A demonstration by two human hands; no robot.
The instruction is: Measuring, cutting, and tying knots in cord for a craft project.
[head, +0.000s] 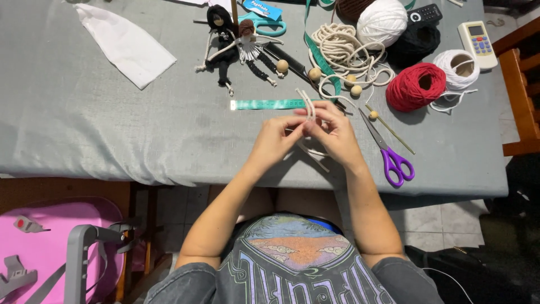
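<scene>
Both my left hand [274, 141] and right hand [333, 133] pinch smooth cream cord [308, 104], standing upright, ends toward the table's [84, 124] far edge.

A single head-worn camera looks steeply down from above the seated person, facing forward across the grey cloth-covered table [112, 112]; the table fills the upper two thirds of the view, its near edge running across the middle. The view sits close; the person's own lap and patterned grey shirt [292, 264] lie at 6 o'clock, tiled floor showing at 4 o'clock; no second view shares the scene.
</scene>
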